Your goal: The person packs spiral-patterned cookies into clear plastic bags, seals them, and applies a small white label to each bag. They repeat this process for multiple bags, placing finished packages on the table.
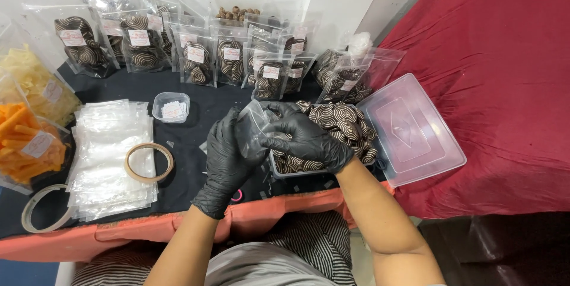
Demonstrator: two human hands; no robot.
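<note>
Near the front edge of the black-covered table (190,93), both gloved hands hold one clear pouch (252,124) above a tub of spiral biscuits (341,124). The left hand (227,155) is closed around its lower part; the right hand (303,137) pinches its side. The pouch stands roughly upright, mouth toward the back edge. Open cloth lies between the hands and the tape ring (149,162) on the stacked empty pouches (110,155); filled pouches (196,54) line the back edge, and a clear lid (415,131) overhangs the right edge
</note>
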